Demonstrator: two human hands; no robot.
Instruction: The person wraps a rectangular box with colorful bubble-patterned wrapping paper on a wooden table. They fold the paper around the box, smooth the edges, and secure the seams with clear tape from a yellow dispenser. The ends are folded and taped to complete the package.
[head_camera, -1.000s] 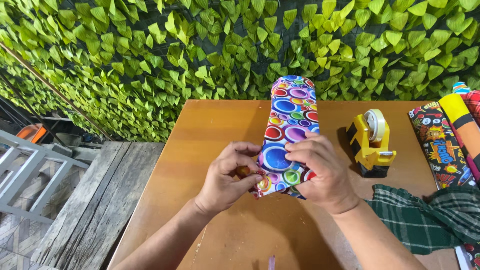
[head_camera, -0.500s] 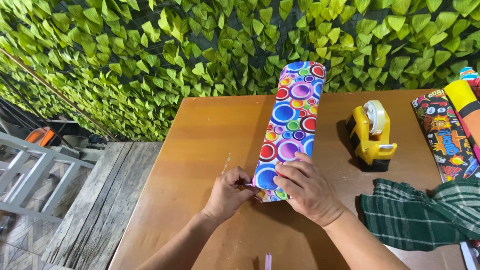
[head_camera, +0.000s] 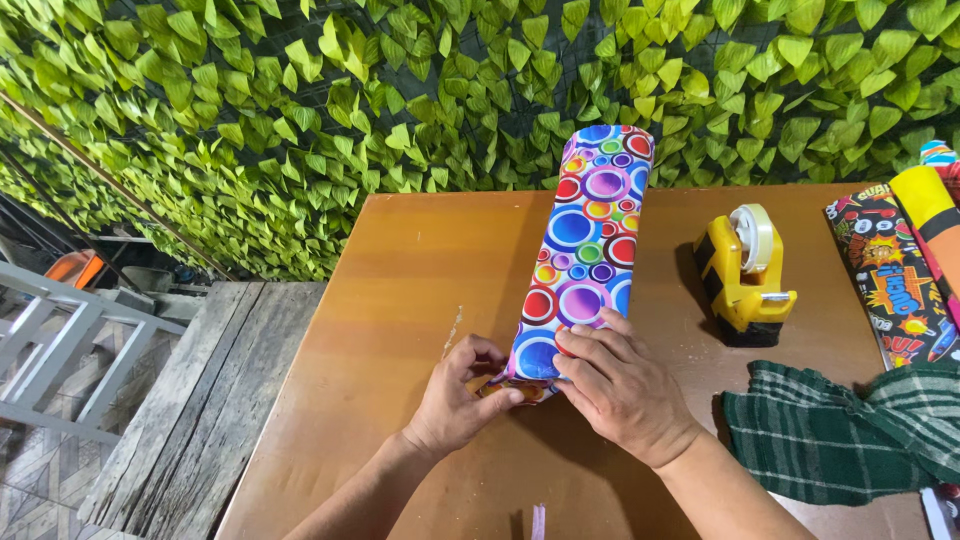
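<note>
Bright circles in blue, red, purple and green cover the long parcel (head_camera: 585, 265), which lies flat along the middle of the wooden table (head_camera: 400, 300), its far end reaching toward the leafy wall (head_camera: 300, 120) and its near end under both hands. The left hand (head_camera: 460, 395) pinches the near left corner of the wrapping between thumb and curled fingers. The right hand (head_camera: 620, 385) lies palm down on the near end, fingers spread and pressing the paper flat rather than gripping it.

Compared with half a second ago, the near flap is folded further under, so less loose paper shows at the end, and the left hand has closed in tighter against the corner. The parcel itself has barely shifted.

Bare tabletop stretches to the left of the parcel up to the table's left edge, beyond which grey planks (head_camera: 190, 400) drop away. To the right a yellow tape dispenser (head_camera: 745, 275) stands near the parcel but apart from it. A green checked cloth (head_camera: 840, 430) lies close beside the right wrist, and rolls of wrapping paper (head_camera: 905, 270) crowd the right edge.
</note>
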